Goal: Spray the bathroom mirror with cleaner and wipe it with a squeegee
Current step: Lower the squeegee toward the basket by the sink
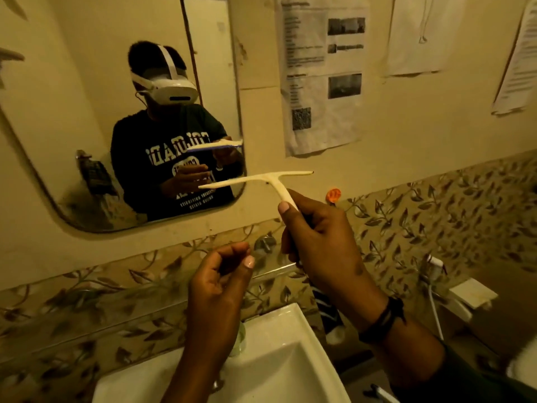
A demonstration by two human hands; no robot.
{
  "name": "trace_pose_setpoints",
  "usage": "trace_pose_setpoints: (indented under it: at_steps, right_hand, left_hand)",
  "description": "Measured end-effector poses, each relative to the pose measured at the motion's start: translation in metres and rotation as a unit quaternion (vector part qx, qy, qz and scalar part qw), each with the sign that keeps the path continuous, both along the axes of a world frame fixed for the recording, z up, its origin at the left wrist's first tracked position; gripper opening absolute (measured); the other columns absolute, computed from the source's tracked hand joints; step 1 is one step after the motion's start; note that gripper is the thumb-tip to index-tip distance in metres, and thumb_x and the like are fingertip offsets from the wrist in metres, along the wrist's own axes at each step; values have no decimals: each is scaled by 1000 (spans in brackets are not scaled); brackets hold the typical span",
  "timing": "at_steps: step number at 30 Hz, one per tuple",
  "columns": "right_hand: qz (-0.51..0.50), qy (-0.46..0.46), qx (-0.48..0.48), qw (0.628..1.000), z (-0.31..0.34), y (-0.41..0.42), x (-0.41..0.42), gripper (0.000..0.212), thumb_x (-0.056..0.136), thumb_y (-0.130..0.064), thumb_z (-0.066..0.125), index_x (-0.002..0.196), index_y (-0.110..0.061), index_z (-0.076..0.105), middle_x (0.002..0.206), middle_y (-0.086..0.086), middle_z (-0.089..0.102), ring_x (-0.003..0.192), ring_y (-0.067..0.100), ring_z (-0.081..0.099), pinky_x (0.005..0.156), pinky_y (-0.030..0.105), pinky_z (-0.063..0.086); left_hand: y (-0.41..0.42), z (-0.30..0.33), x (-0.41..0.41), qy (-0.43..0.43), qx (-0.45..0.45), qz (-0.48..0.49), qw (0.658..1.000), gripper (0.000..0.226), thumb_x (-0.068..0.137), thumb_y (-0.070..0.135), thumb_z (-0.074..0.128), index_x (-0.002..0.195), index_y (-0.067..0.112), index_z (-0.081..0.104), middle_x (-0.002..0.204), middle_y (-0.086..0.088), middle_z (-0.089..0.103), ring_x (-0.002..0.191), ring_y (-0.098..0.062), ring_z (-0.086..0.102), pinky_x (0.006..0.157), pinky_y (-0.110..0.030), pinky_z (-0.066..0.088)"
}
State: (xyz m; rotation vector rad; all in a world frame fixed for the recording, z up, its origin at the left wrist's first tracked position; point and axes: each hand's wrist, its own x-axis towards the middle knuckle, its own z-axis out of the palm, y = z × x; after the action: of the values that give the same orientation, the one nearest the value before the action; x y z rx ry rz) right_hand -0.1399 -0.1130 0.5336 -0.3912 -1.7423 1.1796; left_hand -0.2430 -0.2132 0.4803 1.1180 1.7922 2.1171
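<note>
**Squeegee up, blade off the glass: a loose grip and a dry pass are the risks**

The right hand (pixel 322 242) holds the squeegee (pixel 261 181) by its handle, fingers (pixel 283 207) wrapped and pressed together around the lower stem, thumb lying along it. The T-shaped blade sits level, in front of the mirror's (pixel 87 112) lower right corner, and seems to hang just clear of the glass, though contact is hard to judge from this angle. The left hand (pixel 220 283) hovers below over the sink (pixel 290 344), empty, fingers loosely curled with the thumb near the fingertips, pinching nothing that can be seen.

No spray bottle is clearly in view, and the glass shows no obvious wet film or droplets. If the mirror is dry, the blade will likely chatter and smear rather than glide.

The grip is low on a slim handle. With the blade so far from the hand, pressure may fall unevenly, so one end lifts and leaves a streak.

The blade overhangs the mirror's right edge. A stroke begun here could ride onto the wall and drag grime back across the glass.

If the handle slips, the tool would drop toward the sink or tap (pixel 266 242) below. The papers (pixel 319 77) taped beside the mirror could catch overspray or a stray sweep.
</note>
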Motion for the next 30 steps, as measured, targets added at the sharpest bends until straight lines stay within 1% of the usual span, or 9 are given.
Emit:
trace_pose_setpoints:
  at_steps: [3,7,12,14,20,23,27,29,30]
  right_hand:
    - [-14,15,-7,1000,-8,38,47,25,100,-24,52,113,-42,63,58,18,58,46,14,51,46,29,45]
    - [-20,14,-63,998,-26,108,124,24,100,-23,51,117,-28,68,56,11,57,46,14,51,44,26,43]
    - [-3,-5,-112,994,-56,172,182,27,100,-22,52,121,-19,68,56,9,56,45,10,50,44,23,42]
    - [12,-12,-130,991,-66,183,191,28,100,-21,52,123,-19,67,55,9,56,45,12,49,44,24,42]
    - [46,-34,-161,985,-93,193,200,20,99,-19,54,110,-29,68,54,9,57,45,18,48,43,27,42]
    - [38,-48,-175,983,-106,192,202,21,97,-16,58,111,-28,68,57,3,59,45,16,50,42,25,44]
    - [9,-81,-162,984,-122,191,207,21,95,-19,60,112,-27,69,64,7,63,45,15,53,43,28,49]
    - [-9,-96,-150,984,-131,191,209,23,95,-19,61,115,-26,68,67,7,64,46,13,54,43,25,50]
    - [-15,-105,-142,984,-137,192,211,24,94,-19,62,116,-26,67,66,4,65,47,10,55,43,24,51]
  left_hand:
    - [38,-9,44,-15,-11,-16,1000,21,88,12,65,109,17,69,102,9,73,98,-1,67,75,-10,51]
    - [104,-24,119,-49,-30,-25,998,21,86,10,66,106,17,70,100,10,74,96,-1,68,71,-10,51]
    - [162,-44,187,-58,-84,-24,994,24,85,11,68,108,15,70,106,4,73,99,-4,67,81,-16,53]
    - [169,-49,200,-61,-94,-13,994,24,85,10,68,109,13,69,106,3,73,99,-4,67,82,-16,53]
    - [159,-71,211,-74,-134,20,988,25,86,6,67,111,10,68,104,1,72,98,-7,68,80,-14,51]
    - [154,-84,210,-76,-154,19,985,25,87,4,66,111,8,68,104,1,72,98,-7,68,79,-14,51]
    - [155,-103,210,-98,-161,0,982,26,88,5,66,113,10,67,103,3,72,96,-3,67,77,-12,50]
    - [162,-116,211,-112,-169,-19,979,26,88,7,66,114,11,67,104,4,71,95,-2,67,76,-11,51]
    - [166,-125,213,-117,-178,-27,977,26,89,9,66,115,12,66,105,4,71,96,-2,67,77,-13,52]
